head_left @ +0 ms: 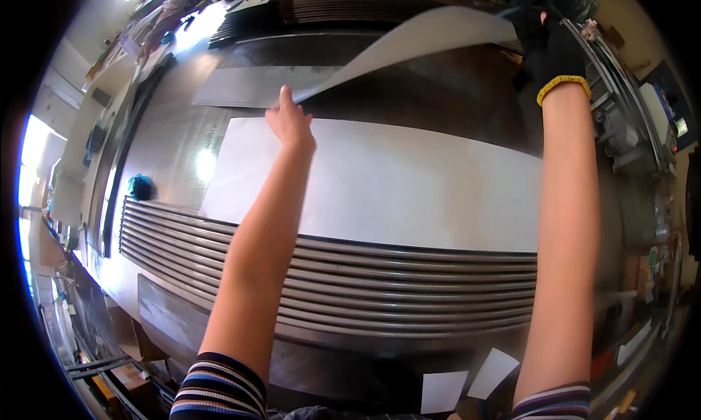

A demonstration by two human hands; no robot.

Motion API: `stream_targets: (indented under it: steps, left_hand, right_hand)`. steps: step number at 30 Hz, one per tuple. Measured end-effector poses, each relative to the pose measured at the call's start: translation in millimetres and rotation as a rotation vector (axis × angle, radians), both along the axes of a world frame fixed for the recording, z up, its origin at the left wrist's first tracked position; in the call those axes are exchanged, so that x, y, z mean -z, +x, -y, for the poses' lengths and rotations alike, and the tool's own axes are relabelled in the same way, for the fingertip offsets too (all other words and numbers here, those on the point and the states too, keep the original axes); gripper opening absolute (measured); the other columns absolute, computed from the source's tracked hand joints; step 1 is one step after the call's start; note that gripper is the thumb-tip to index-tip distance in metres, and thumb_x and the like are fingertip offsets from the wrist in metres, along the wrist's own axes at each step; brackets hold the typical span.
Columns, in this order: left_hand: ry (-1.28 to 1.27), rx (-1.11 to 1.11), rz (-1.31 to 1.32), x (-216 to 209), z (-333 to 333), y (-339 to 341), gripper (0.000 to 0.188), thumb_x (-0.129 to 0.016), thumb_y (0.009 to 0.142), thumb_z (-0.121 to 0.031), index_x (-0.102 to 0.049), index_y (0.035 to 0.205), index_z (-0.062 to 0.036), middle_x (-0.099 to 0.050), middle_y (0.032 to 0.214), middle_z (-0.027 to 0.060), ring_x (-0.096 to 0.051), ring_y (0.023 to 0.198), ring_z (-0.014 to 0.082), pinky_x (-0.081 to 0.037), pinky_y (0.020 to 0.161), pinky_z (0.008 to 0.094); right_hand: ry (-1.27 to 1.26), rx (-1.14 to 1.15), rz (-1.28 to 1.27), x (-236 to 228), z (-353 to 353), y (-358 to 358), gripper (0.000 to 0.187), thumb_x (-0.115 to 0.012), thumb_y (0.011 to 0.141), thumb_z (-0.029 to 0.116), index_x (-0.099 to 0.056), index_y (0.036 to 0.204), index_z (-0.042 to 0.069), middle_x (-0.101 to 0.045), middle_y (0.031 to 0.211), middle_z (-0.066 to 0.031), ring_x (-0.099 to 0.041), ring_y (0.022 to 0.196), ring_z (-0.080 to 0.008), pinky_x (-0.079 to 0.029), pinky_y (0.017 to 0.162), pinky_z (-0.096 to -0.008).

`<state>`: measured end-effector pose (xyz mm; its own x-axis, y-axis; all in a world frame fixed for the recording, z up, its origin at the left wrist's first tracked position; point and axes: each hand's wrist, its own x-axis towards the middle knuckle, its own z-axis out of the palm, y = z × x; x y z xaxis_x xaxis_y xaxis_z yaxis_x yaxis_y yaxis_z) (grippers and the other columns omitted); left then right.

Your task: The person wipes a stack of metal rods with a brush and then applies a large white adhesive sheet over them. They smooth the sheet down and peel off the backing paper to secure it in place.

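A thin, flexible grey sheet (431,44) spans my two hands. Its right part is lifted in a curve, while its left end lies low over the dark work surface. My right hand (546,48), in a black glove with a yellow cuff, is closed on the raised right end; a bare fingertip shows. At the near edge of the sheet, my bare left hand (290,122) is closed, a digit on top and the other fingers curled, partly hidden. Below it, a large white sheet (380,179) lies flat, with a faint brownish stain toward its right side.
Several long ribbed metal strips (409,285) lie along the near side. A blue-and-black bundle (139,186) sits at left. Two small white papers (444,392) are near the front edge. Dark stacked strips (343,10) stand at the back, with a person's arm (162,24) at far left.
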<state>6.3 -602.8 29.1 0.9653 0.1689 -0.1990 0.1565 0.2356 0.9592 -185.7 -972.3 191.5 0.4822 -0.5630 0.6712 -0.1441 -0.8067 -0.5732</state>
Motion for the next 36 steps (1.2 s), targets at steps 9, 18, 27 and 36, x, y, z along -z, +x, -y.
stream_targets:
  steps: [9,18,27,36]
  left_hand:
    - [-1.502,0.591,0.425,-54.0,-73.9,44.8,0.118,-0.029,0.076,-0.089,-0.028,0.141,0.0090,-0.036,0.145,0.0275,-0.037,0.133,0.0444,-0.030,0.109,0.0607]
    - [-0.888,0.595,0.181,-108.0,-198.2,-14.3,0.018,-0.055,0.090,0.001,-0.061,0.107,0.0036,-0.065,0.107,0.0152,-0.059,0.107,0.0262,-0.045,0.102,0.0411]
    - [-0.128,0.113,0.128,-131.9,-475.0,-318.1,0.041,-0.040,0.100,-0.012,-0.043,0.137,0.0059,-0.040,0.147,0.0205,-0.033,0.138,0.0345,-0.020,0.117,0.0517]
    - [-0.123,0.054,-0.386,63.2,-618.8,-407.3,0.025,-0.058,0.091,-0.006,-0.061,0.114,0.0028,-0.065,0.114,0.0151,-0.061,0.107,0.0289,-0.047,0.099,0.0436]
  right_hand:
    - [-0.473,0.043,0.188,-114.7,-209.9,-134.7,0.025,-0.061,0.095,0.012,-0.063,0.117,0.000,-0.066,0.113,-0.0133,-0.063,0.104,-0.0232,-0.049,0.092,-0.0309]
    - [0.597,-0.035,0.664,-50.9,-277.6,-327.8,0.031,-0.056,0.097,0.015,-0.057,0.123,-0.002,-0.059,0.120,-0.0142,-0.059,0.104,-0.0238,-0.046,0.093,-0.0331]
    - [0.848,-0.191,-0.259,57.2,-409.9,-546.9,0.019,-0.070,0.081,0.015,-0.064,0.093,0.003,-0.063,0.084,-0.0054,-0.058,0.077,-0.0171,-0.048,0.073,-0.0316]
    - [1.119,-0.310,-0.845,126.7,-445.6,-548.8,0.032,-0.073,0.075,0.028,-0.052,0.070,0.004,-0.053,0.064,-0.0114,-0.051,0.061,-0.0184,-0.041,0.058,-0.0331]
